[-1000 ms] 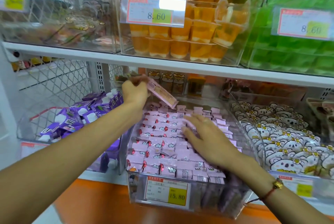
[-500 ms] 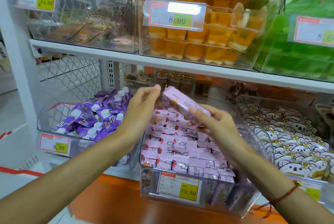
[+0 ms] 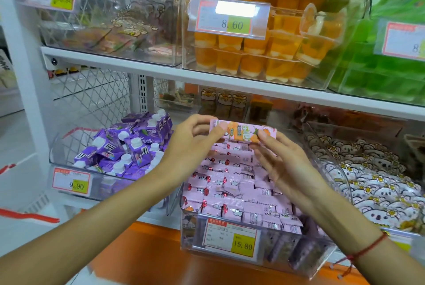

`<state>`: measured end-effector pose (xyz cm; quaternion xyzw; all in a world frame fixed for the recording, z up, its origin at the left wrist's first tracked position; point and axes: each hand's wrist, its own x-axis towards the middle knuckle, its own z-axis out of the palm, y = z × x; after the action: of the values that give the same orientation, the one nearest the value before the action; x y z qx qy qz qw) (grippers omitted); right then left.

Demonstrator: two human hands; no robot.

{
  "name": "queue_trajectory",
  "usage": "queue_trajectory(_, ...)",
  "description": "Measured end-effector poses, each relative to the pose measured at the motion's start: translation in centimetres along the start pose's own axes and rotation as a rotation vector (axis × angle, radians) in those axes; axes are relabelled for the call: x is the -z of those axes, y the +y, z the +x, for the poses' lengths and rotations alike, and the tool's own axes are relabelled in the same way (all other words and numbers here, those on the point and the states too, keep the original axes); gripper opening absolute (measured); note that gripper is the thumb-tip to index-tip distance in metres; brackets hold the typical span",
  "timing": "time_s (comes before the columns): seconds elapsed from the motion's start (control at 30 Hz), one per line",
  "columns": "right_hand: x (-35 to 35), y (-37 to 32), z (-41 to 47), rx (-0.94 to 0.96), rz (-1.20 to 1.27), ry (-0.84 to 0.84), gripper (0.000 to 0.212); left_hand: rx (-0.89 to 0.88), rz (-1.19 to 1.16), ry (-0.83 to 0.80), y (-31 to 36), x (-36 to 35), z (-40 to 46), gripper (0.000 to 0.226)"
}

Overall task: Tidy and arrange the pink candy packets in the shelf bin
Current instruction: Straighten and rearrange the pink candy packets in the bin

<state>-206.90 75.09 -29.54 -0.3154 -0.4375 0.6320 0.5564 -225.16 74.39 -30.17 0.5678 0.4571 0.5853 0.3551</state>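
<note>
A clear plastic shelf bin (image 3: 190, 234) with a 15.80 price tag holds several small pink candy packets (image 3: 230, 183) laid in rough rows. Above the bin's back I hold one long pink packet (image 3: 241, 132) with orange and green print, level and facing me. My left hand (image 3: 195, 142) pinches its left end between thumb and fingers. My right hand (image 3: 282, 160) holds its right end, thumb on the front and fingers spread below it.
A bin of purple cartons (image 3: 128, 146) stands to the left, a bin of white koala-print packets (image 3: 368, 174) to the right. The white shelf (image 3: 161, 73) above carries orange jelly cups (image 3: 259, 50) and green packs (image 3: 386, 59). An orange ledge (image 3: 161, 257) runs below.
My right hand left the packets in the bin and rose to the long packet. Both hands turned it from tilted to level, printed face toward me.
</note>
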Motion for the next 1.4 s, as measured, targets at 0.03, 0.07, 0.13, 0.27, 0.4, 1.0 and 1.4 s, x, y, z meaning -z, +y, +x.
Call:
queue_trajectory(0.03,0.0,0.1,0.1,0.028,-0.006,0.024,0.029,-0.101,0.136,0.009,0.1,0.3,-0.1,0.029)
queue_trajectory(0.07,0.1,0.1,0.2,0.057,-0.015,0.049,0.029,-0.200,0.267,0.020,0.1,0.7,-0.3,0.029)
queue_trajectory(0.13,0.4,0.0,0.7,0.119,-0.068,0.135,0.033,-0.319,0.438,0.066,0.1,1.8,-1.0,0.032)
queue_trajectory(0.27,1.8,0.0,3.3,0.230,-0.460,0.403,0.033,-0.250,0.535,0.104,-1.8,3.6,-2.5,0.032)
queue_trajectory(0.4,1.5,0.3,6.5,0.339,-0.842,0.402,0.010,-0.012,0.489,-0.054,-3.5,3.4,-2.6,0.040)
queue_trajectory(1.0,0.9,0.1,12.4,0.209,-1.652,-0.268,0.038,0.038,0.506,-0.007,-4.2,3.2,-2.1,0.025)
queue_trajectory(1.4,2.7,4.4,11.2,0.171,-1.565,-0.185,0.031,0.029,0.489,-0.057,-4.0,3.4,-1.9,0.024)
